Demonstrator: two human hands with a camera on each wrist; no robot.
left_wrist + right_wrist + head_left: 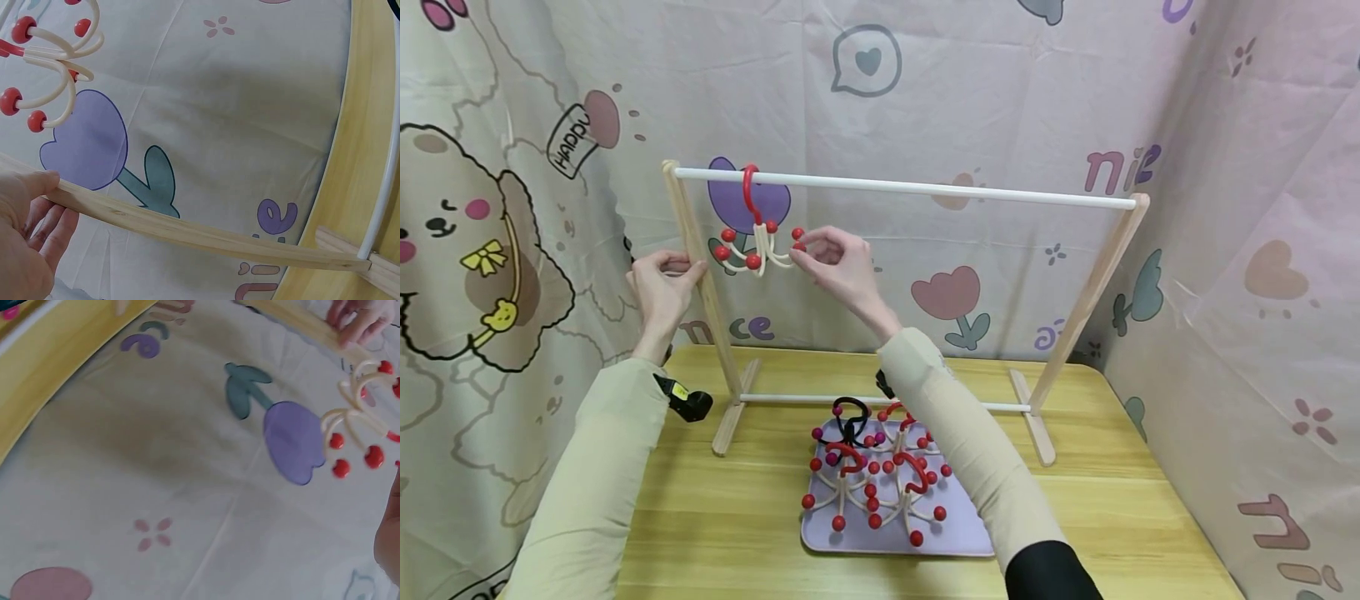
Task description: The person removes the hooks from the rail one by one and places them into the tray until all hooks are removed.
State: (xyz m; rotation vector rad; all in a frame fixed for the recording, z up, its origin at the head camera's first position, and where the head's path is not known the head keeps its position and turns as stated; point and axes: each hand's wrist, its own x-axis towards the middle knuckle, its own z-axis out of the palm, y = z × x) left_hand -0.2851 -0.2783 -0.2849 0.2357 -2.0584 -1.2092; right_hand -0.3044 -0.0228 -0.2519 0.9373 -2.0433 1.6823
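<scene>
A hanger point(762, 242) with a red hook and curved cream arms tipped with red balls hangs from the white rod point(910, 186), near its left end. My right hand point(842, 271) pinches a ball on the hanger's right side; the fingertips partly cover that ball. In the right wrist view only part of this hand point(389, 537) shows at the edge. My left hand point(662, 287) grips the stand's left wooden post point(711, 312), thumb on one side and fingers on the other, as the left wrist view shows.
On the wooden table point(760, 517), a lilac tray point(955, 537) holds several similar hangers, one with a black hook point(850, 412). A lower white rod point(805, 399) joins the stand's feet behind the tray. The right post point(1090, 300) leans outward. Printed curtain point(1037, 100) surrounds the table.
</scene>
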